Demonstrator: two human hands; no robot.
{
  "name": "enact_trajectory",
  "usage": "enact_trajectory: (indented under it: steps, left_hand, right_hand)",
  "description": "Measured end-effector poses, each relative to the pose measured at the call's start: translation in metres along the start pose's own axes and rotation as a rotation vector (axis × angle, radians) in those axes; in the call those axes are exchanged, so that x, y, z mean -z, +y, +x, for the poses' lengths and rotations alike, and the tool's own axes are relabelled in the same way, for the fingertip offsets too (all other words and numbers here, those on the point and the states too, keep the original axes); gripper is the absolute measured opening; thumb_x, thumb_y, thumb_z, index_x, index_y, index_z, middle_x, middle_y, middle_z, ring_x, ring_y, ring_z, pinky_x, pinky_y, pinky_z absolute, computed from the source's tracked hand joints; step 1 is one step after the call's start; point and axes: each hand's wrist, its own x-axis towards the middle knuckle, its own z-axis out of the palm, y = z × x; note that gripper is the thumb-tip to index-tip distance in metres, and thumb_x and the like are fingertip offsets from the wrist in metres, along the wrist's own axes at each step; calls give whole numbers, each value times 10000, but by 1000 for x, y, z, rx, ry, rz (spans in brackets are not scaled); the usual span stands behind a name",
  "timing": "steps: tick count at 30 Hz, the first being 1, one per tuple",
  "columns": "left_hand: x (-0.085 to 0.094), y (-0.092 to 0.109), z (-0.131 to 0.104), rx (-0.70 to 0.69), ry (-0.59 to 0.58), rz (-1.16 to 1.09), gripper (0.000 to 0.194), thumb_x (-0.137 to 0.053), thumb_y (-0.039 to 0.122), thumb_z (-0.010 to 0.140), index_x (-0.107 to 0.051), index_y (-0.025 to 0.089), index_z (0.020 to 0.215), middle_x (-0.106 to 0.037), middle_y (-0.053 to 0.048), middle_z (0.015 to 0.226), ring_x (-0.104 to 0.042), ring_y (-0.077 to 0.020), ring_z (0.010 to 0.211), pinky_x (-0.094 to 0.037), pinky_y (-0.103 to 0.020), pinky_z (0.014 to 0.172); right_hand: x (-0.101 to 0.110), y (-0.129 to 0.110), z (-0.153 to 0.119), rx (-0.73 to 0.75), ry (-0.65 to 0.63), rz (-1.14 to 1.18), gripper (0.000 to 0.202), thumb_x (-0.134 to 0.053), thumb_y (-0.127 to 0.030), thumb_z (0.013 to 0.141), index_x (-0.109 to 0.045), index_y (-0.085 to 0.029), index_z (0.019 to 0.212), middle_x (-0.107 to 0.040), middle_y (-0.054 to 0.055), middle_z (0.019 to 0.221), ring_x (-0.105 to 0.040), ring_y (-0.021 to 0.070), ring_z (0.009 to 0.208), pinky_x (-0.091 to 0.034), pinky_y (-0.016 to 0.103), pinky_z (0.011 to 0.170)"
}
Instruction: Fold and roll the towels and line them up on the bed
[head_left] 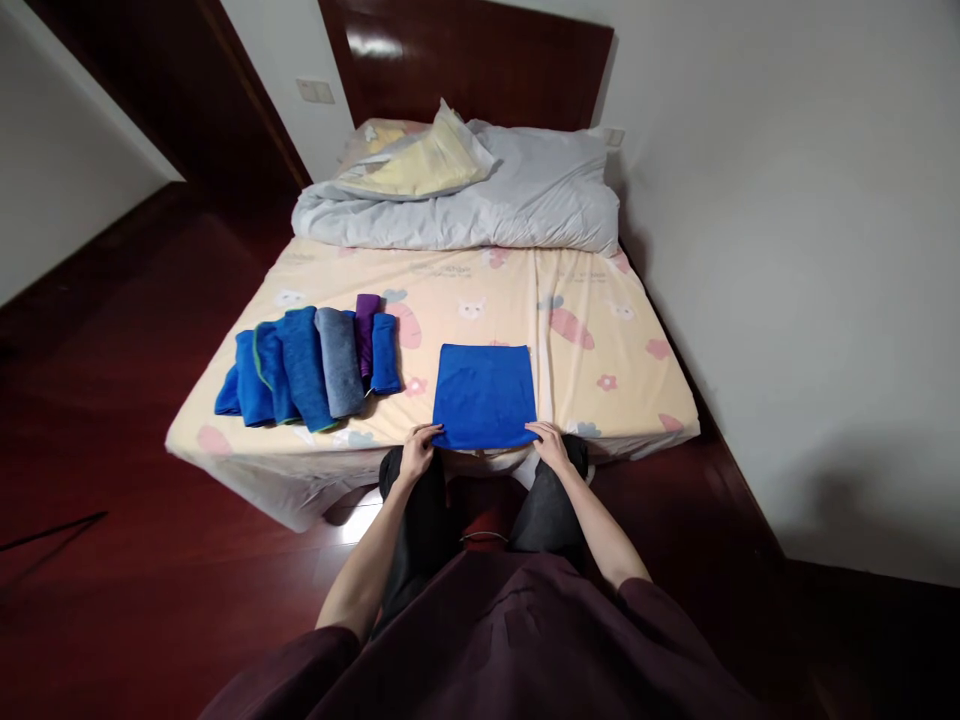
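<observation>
A blue towel (485,397) lies flat as a rough square at the near edge of the bed. My left hand (418,450) pinches its near left corner, and my right hand (550,443) pinches the near right corner. Left of it, several rolled towels lie side by side: blue rolls (306,365), a grey roll (340,362), a purple roll (366,330) and a small blue roll (385,354) closest to the flat towel. Some of the blue rolls show a green edge.
The bed's patterned sheet (480,290) spreads around the towels. A bunched pale quilt (540,185) and a yellow fabric piece (431,160) lie before the dark headboard (480,60). A white wall (787,250) stands to the right.
</observation>
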Motion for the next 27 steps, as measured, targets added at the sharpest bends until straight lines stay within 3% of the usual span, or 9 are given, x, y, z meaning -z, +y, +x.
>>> enact_trajectory:
  steps: [6,10,16,22,27]
  left_hand:
    - [-4,-5,8,85,73,-2,302,-532,291,925,-756,213,1112,-742,-109,1098,-623,-289,1158,-532,-450,1049]
    - [-7,-7,10,160,130,20,308,-573,450,949,-728,191,1008,-694,-129,995,-635,-300,1034,-542,-448,972]
    - [-6,-4,10,217,170,16,390,-517,533,986,-701,190,960,-662,-106,905,-640,-283,953,-535,-416,924]
    - [-6,-2,7,239,172,25,395,-529,545,984,-711,196,948,-661,-101,875,-647,-280,891,-528,-418,908]
    - [-5,2,7,232,181,44,364,-547,521,981,-707,196,946,-654,-104,861,-634,-286,898,-527,-421,906]
  right_hand:
    - [-7,12,9,-128,97,117,409,-528,-149,857,-807,-234,1145,-788,72,1165,-727,241,1112,-558,427,1079]
    - [-14,20,14,-235,141,199,307,-589,-328,917,-800,-219,1112,-790,94,1129,-737,258,1032,-588,406,980]
    - [-20,26,15,-295,202,196,370,-600,-488,942,-772,-181,1056,-783,115,1023,-716,253,893,-585,383,891]
    - [-18,23,15,-293,213,144,462,-543,-610,966,-638,-212,753,-645,37,707,-587,200,681,-525,312,720]
    - [-16,19,16,-299,225,129,496,-537,-648,957,-589,-224,704,-643,43,690,-587,198,659,-516,308,711]
